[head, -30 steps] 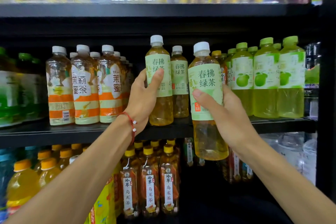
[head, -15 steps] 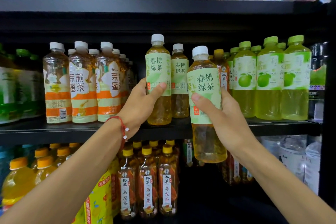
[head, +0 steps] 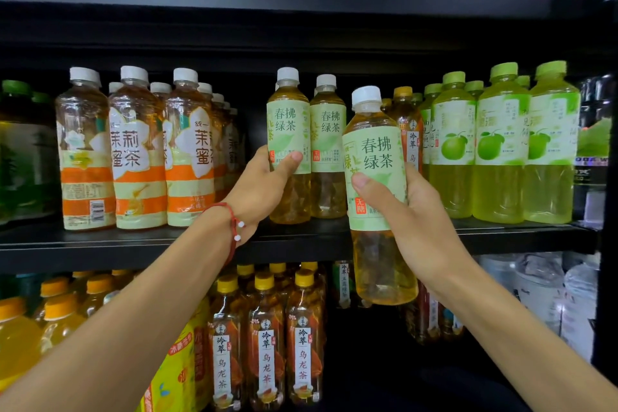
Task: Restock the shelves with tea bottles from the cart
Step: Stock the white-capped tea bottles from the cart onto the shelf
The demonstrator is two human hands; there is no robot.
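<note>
Clear thin plastic, faintly ribbed low down, with a smooth pale-green sleeve round the waist and a white screw cap: such is the right bottle (head: 376,157). The right hand (head: 413,221) is clamped on it, thumb across the label and fingers wrapped behind. It hangs nearly upright in front of the shelf (head: 133,241), its base below the shelf edge. The left hand (head: 264,187) grips the left bottle (head: 288,130), a twin standing on the shelf, with the thumb on the lower label. Just right of that hand stands a third bottle (head: 329,144) of the same tea, and beyond the right hand's fingers an orange-capped bottle (head: 406,117). The step looks like seating the right bottle in this green-tea row. It should rise until the base clears the shelf edge, stay upright with the label forward, and go down in front of the third bottle while the left hand steadies its neighbour. The sleeve looks slick and the walls soft, so a firm but not crushing hold round the waist seems best
</note>
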